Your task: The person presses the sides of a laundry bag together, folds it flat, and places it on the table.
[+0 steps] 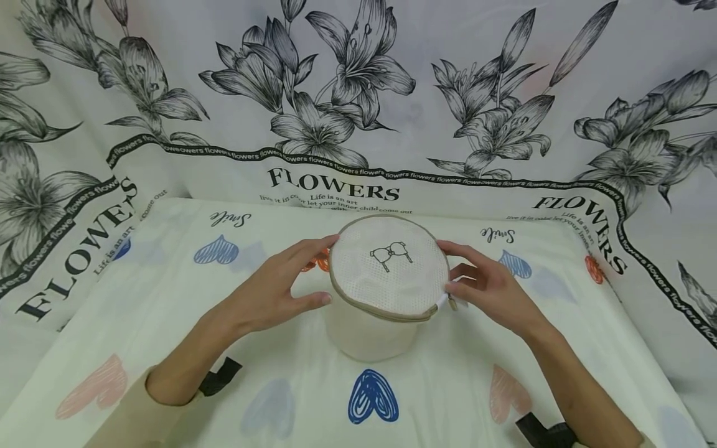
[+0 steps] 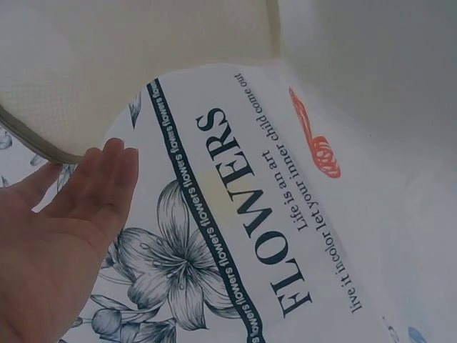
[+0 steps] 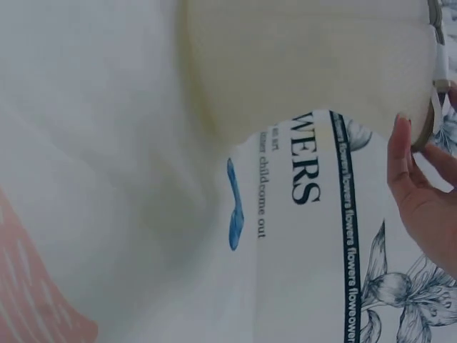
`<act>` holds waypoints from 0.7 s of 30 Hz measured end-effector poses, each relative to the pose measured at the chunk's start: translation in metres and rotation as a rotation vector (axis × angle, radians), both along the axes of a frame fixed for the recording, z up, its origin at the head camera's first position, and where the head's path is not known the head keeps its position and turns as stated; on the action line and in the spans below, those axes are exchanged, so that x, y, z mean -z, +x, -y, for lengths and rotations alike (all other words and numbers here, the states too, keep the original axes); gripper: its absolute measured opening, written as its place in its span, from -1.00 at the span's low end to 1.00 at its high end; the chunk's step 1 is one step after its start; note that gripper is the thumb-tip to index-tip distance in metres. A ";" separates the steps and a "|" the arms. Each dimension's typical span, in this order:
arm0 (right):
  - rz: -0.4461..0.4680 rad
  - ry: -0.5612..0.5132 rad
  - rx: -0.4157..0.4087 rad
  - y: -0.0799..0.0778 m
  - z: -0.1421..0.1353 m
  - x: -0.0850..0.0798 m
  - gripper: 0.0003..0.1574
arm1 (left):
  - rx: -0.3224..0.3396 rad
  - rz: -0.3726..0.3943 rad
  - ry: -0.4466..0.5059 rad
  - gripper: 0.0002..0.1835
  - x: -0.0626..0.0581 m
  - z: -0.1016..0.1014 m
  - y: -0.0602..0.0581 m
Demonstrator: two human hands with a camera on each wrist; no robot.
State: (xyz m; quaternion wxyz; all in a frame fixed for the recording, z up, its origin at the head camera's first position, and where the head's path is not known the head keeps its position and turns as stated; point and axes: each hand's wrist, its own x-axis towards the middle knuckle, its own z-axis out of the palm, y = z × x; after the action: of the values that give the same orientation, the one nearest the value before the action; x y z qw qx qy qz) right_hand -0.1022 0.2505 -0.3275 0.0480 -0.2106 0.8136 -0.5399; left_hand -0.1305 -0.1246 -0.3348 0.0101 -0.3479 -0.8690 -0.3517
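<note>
A round white mesh laundry bag [image 1: 386, 267] with a zipped lid, beige trim and a printed bra picture stands upright on the cloth. On its left side, my left hand [image 1: 280, 283] touches the rim with the index fingertip; the fingers are fairly straight and the thumb sits low beside the wall. My right hand [image 1: 493, 283] holds the rim at the right, thumb near the zipper pull [image 1: 452, 303] and fingers bent. The left wrist view shows the left fingertips [image 2: 114, 153] at the trim. In the right wrist view, bent fingers [image 3: 400, 157] lie against the lid edge.
Beneath the bag lies a white cloth [image 1: 313, 398] printed with hearts. Behind it rises a hanging fabric [image 1: 414, 124] with black lilies and the word FLOWERS. Black straps [image 1: 221, 376] show at both wrists.
</note>
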 end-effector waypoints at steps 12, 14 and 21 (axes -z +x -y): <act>0.174 -0.035 0.084 0.003 0.011 -0.007 -0.14 | -0.102 0.017 0.162 -0.26 -0.005 -0.012 0.004; 0.192 -0.039 0.091 0.004 0.011 -0.008 -0.12 | -0.114 0.053 0.176 -0.27 -0.006 -0.014 0.005; 0.209 -0.022 0.089 0.007 0.013 -0.007 -0.05 | -0.132 0.162 0.222 -0.31 -0.007 -0.018 0.004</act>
State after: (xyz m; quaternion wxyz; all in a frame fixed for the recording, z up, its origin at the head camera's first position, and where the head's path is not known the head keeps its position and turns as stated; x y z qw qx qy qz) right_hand -0.0954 0.2380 -0.3201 0.1062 -0.1171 0.8068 -0.5692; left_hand -0.1263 -0.1071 -0.3282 0.0013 -0.2571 -0.8436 -0.4714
